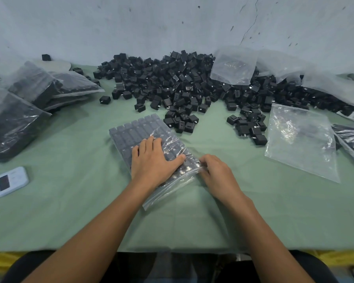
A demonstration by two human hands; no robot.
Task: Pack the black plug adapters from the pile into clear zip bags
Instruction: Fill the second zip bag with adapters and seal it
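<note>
Head view, looking down on a desk covered with a green cloth.

Centre of frame: a filled zip bag lies flat and slantwise, its closed bottom toward the upper left and its zip edge toward the lower right. Inside it, black plug adapters sit side by side in even rows. The left hand lies palm down on the lower half of this bag, with its fingers straight and spread, pressing on the plastic. The right hand is just beside it at the bag's right corner, its curled fingers and thumb pinching the zip edge.

Upper centre to right: the pile of black plug adapters spreads along the foot of a grey wall, with loose pieces scattered toward the filled bag. One clear bag lies crumpled on top of the pile.

Right of centre: an empty zip bag lies flat on the cloth, touching the pile's near edge.

Left edge: several packed bags of adapters are stacked in overlapping layers.

Lower left: a small white device with a dark screen lies on the cloth, well apart from the hands. Its print is too blurred to read.
</note>
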